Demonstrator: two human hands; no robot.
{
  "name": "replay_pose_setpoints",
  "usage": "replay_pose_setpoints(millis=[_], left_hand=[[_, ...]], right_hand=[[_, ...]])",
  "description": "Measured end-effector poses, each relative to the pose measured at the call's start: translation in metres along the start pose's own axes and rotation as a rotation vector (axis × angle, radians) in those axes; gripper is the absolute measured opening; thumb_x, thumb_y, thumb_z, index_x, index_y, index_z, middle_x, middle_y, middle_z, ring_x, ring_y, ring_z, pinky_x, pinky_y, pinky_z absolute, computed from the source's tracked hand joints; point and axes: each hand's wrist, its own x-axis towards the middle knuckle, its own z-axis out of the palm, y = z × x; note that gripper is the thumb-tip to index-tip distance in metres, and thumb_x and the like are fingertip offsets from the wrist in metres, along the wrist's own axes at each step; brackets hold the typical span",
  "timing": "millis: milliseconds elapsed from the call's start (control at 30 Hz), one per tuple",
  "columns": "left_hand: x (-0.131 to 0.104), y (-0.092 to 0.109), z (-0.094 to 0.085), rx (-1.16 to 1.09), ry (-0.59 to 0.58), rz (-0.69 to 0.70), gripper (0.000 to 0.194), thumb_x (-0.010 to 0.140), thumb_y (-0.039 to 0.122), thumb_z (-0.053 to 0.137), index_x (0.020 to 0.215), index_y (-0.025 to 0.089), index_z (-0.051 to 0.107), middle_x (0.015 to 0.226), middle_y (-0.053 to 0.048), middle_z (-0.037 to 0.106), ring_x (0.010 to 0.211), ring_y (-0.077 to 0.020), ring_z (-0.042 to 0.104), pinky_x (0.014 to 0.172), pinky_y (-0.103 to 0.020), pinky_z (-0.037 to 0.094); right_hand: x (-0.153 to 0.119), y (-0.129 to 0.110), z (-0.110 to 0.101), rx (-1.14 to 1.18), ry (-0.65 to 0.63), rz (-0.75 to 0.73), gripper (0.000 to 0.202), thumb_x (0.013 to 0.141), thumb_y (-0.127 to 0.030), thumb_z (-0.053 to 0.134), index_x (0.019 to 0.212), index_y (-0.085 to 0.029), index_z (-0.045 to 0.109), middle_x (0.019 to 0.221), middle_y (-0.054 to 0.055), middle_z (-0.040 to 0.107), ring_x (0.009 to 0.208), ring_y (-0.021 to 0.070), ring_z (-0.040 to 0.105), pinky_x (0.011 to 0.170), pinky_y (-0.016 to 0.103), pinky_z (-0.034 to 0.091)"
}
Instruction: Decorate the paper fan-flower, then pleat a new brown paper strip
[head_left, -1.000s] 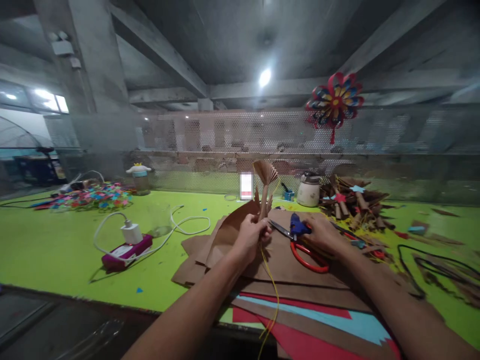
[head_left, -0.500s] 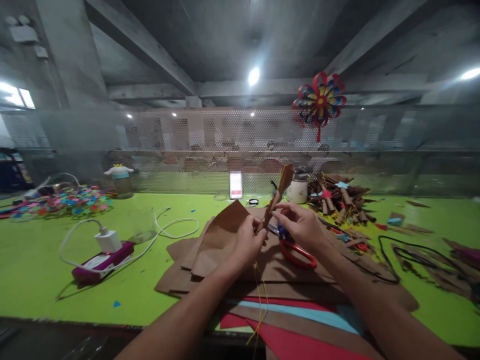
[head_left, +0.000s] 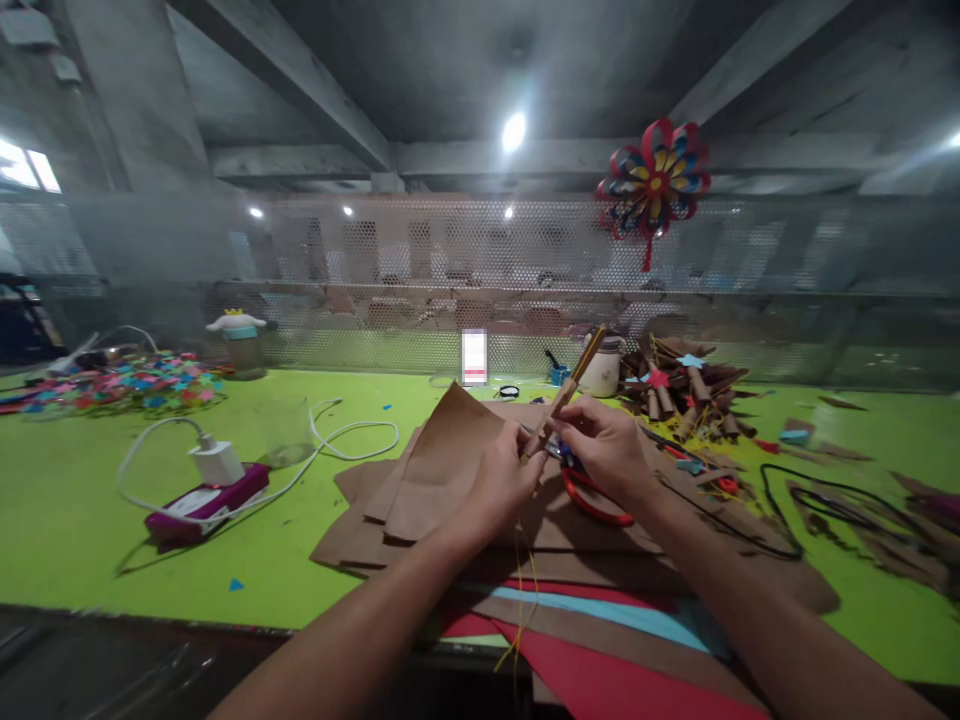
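Slanting up between both hands, a folded brown paper piece

Bright green tabletop, and it's busy! Brown paper sheets stacked front and centre, a purple power strip off left beside a clear cup, coloured stars heaped beyond (what a scatter!), rolled brown pieces piled right.

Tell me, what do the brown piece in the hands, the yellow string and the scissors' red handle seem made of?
Brown piece: probably matte paper or thin card, dull like the sheets below.
Yellow string: thin, limp strands; cotton or synthetic, too fine to tell.
Red handle: likely smooth plastic, going by its even, solid colour.
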Motion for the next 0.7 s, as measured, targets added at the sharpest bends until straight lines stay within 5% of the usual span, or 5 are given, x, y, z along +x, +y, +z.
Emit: replay_pose_setpoints(millis=[467,700], left_hand=[[0.004,-0.006,0.002,0.005,0.047,-0.038,0.014,0.079,0.027,0.051,0.073,0.019,0.042,0.06,0.002,0.055,0.054,-0.0109,0.051,0.049,-0.02,0.035],[0.002,-0.003,-0.003,0.056,0.077,0.013,0.015,0.079,0.029,0.053,0.075,0.018,0.044,0.063,0.001,0.055,0.058,-0.0125,0.051,0.051,-0.022,0.033]], right_hand=[[-0.007,0.01,0.006,-0.348,-0.109,-0.53,0.012,0.083,-0.013,0.051,0.082,-0.018,0.061,0.082,0.007,0.063,0.082,0.0183,0.054,0.073,0.033,0.048],[-0.013,0.013,0.009,-0.453,-0.124,-0.566,0.019,0.086,-0.014,0.048,0.092,-0.02,0.065,0.092,0.008,0.067,0.09,0.0205,0.054,0.079,0.038,0.05]])
